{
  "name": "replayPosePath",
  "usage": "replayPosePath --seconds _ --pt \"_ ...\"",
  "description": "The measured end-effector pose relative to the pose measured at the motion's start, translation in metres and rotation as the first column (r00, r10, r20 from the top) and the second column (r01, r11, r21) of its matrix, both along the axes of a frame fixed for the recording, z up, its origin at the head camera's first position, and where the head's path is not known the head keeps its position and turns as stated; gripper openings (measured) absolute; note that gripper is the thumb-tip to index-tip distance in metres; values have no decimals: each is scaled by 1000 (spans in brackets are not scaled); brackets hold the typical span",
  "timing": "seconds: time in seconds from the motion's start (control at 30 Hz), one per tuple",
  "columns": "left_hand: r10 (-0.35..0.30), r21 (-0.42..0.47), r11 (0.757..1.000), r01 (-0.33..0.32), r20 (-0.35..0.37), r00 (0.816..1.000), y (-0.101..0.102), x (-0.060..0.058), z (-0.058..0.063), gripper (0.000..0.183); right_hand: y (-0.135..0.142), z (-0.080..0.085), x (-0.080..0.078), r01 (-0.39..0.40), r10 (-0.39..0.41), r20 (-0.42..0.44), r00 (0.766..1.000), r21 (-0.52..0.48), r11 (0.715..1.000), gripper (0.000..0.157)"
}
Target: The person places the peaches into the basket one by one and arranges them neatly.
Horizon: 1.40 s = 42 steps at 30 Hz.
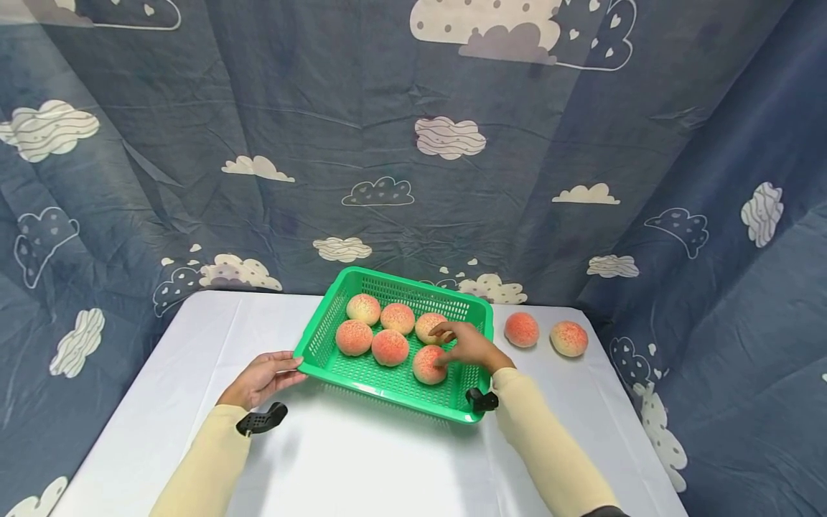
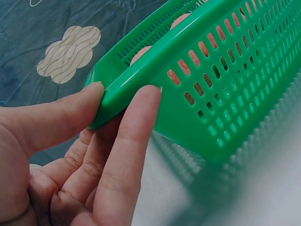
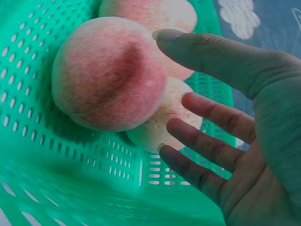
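A green plastic basket (image 1: 394, 391) with slotted walls holds several red-and-yellow peaches, two of them being a red peach (image 1: 390, 347) and a paler peach (image 1: 363, 309). My left hand (image 1: 266, 378) pinches the basket's left front corner, thumb over the rim and fingers beneath, as the left wrist view shows. Over the basket's right side is my right hand (image 1: 468, 346), its fingers spread and loosely bent. The nearest peach (image 3: 110, 75) lies on the basket floor beside its thumb and fingers, with nothing enclosed in the palm (image 3: 263, 188).
Two more peaches, a redder one (image 1: 521, 329) and a yellower one (image 1: 569, 338), lie on the white table (image 1: 362, 467) right of the basket. A dark blue curtain (image 1: 362, 93) with cloud prints hangs behind the table and along its sides.
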<state>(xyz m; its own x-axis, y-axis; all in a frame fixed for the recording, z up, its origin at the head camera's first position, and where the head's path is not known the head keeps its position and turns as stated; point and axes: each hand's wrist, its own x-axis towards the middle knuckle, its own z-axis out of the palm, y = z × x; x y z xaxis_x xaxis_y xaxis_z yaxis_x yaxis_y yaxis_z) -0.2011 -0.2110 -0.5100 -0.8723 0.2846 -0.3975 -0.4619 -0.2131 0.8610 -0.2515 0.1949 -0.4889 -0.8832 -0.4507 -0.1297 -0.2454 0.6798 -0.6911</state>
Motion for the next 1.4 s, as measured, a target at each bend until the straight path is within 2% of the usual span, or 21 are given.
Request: replayPosePath --seconds 0.23,0.4,0.53,0.67,0.87,0.97,1.07,1.17,1.4 --pt "7 6 1000 -7 11 1000 0 -1 0 26 12 6 3 30 -24 71 997 -87 996 55" --pt "15 -14 1000 -15 14 1000 1 1 1 34 21 16 5 33 -27 54 998 -120 992 55" --pt "17 -26 1000 -17 14 1000 2 2 0 43 32 20 7 75 -75 11 997 -153 985 54" --pt "24 -30 999 -23 11 1000 2 1 0 42 46 23 7 106 -115 -37 993 -195 975 52" --pt "22 -34 999 -22 17 1000 2 1 1 42 61 33 11 161 -172 -24 985 -237 958 49" --pt "21 -30 999 -21 20 1000 2 2 1 42 74 30 8 206 -216 -14 976 -242 948 50" --pt "19 -25 1000 -19 21 1000 2 1 1 39 86 28 5 256 -268 -21 963 -234 938 53" --pt "14 -23 1000 -13 18 1000 2 1 2 37 98 24 2 327 -343 -33 939 -223 918 54" --pt "12 -22 1000 -12 30 999 2 1 3 36 120 10 -1 481 -500 -102 860 -166 861 48"
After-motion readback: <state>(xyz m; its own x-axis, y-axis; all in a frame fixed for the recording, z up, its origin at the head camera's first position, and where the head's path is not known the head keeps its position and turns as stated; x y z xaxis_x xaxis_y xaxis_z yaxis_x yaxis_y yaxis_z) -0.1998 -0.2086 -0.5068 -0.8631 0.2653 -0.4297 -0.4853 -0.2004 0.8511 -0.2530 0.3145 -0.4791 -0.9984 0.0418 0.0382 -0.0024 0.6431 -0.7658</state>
